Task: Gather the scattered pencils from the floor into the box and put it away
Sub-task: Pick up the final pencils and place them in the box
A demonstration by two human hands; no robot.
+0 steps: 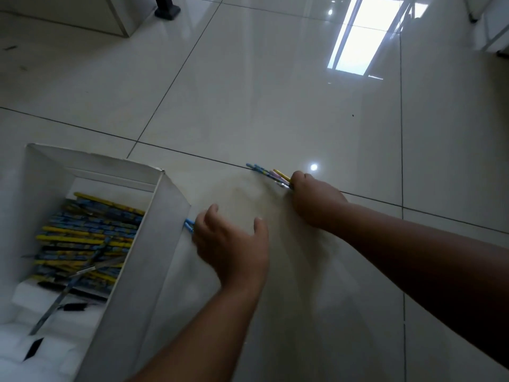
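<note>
A white cardboard box stands open on the floor at the lower left, holding several blue and yellow pencils. My right hand grips a small bunch of blue, yellow and pink pencils that stick out to the left, low over the tiles. My left hand is beside the box's right wall, fingers curled round a blue pencil whose end shows at the wall; thumb and forefinger are spread. Most of that pencil is hidden by the hand.
Glossy white floor tiles with dark grout lines spread all around. A white cabinet base and a black furniture foot stand at the top left. Another white furniture piece is at the top right.
</note>
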